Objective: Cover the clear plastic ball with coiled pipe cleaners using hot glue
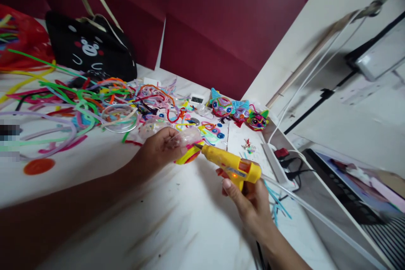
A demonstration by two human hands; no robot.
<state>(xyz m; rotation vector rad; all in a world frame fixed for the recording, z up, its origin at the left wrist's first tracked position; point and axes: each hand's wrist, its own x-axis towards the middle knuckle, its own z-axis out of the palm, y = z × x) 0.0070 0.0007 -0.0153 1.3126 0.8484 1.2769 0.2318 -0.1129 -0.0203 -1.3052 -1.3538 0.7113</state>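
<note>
My right hand [249, 200] is wrapped round the grip of a yellow hot glue gun [223, 158], whose small light glows orange. A clear glue stick [294, 196] runs out of its back end. In my left hand [161, 147] is a clear plastic piece [186, 137], rounded like a shell, with yellow, pink and orange pipe cleaners [189, 155] along its lower side. The gun's nozzle points at these pipe cleaners, close to my left fingertips; whether it touches them I cannot tell.
Tangled pipe cleaners [85, 93] cover the table's left side, beside a black bag [90, 50]. Decorated animal faces [221, 105] stand at the back near a small digital display [196, 99]. A power strip [278, 164] with plugged cables lies along the right edge.
</note>
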